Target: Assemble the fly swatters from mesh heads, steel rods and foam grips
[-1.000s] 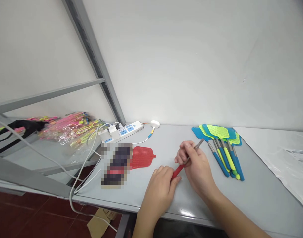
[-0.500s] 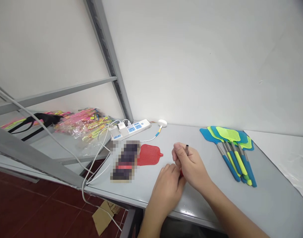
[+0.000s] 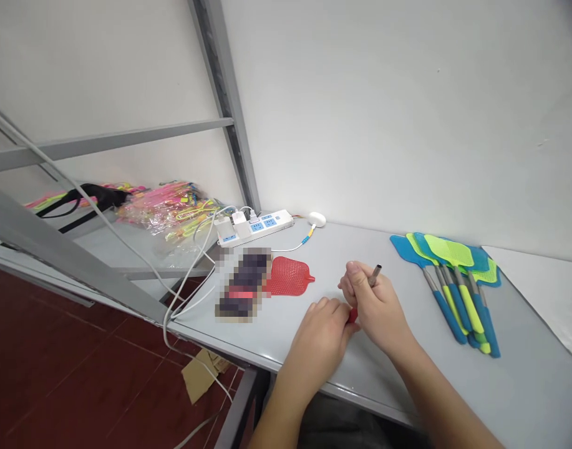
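Note:
Close together over the table's front part, both my hands are closed on one fly swatter handle. My left hand (image 3: 319,337) is wrapped round its red grip (image 3: 353,316), of which only a short piece shows. The metal tube (image 3: 375,274) sticks up out of the fist of my right hand (image 3: 374,308), its end bare. A red mesh swatter head (image 3: 290,276) lies flat on the table to the left, apart from the handle. On the right, several blue and yellow-green fly swatters (image 3: 454,293) lie in a fanned pile, heads toward the wall.
A pixelated flat rectangular object (image 3: 243,284) lies beside the red head. Behind it are a white power strip (image 3: 262,227) with plugs and a round white device (image 3: 316,219). Bagged colourful items (image 3: 168,206) fill the left shelf. White sheeting (image 3: 538,287) covers the right corner.
The view has shifted, so the table contents sit slightly right and higher. More metal tube shows above my right fist and more red grip between my hands.

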`<move>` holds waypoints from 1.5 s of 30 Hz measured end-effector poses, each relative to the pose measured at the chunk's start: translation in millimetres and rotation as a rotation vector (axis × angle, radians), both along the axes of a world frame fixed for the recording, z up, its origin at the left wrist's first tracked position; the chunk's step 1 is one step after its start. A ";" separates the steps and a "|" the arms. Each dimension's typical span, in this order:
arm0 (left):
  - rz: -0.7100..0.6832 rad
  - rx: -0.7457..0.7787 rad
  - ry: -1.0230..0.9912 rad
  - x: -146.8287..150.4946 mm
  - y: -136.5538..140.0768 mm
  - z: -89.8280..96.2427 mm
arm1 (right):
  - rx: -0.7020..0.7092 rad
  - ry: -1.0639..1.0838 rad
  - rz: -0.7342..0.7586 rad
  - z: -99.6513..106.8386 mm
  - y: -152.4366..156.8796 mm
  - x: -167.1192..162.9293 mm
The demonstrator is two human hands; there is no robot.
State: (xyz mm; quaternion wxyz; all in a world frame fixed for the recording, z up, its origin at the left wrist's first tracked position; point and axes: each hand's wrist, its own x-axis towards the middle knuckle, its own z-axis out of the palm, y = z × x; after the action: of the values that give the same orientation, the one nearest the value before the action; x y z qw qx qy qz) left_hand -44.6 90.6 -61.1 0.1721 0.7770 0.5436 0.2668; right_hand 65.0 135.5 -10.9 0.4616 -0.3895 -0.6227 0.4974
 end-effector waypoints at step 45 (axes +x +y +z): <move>0.044 0.147 -0.169 -6.9 -7.0 9.7 | -0.217 0.666 -0.320 -4.8 1.1 43.8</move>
State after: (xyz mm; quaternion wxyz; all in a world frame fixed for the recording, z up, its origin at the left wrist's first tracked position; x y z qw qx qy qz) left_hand -51.4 83.6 -51.5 0.1540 0.7500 0.5231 0.3743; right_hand 108.7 136.7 -15.7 0.6664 -0.3456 -0.3135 0.5815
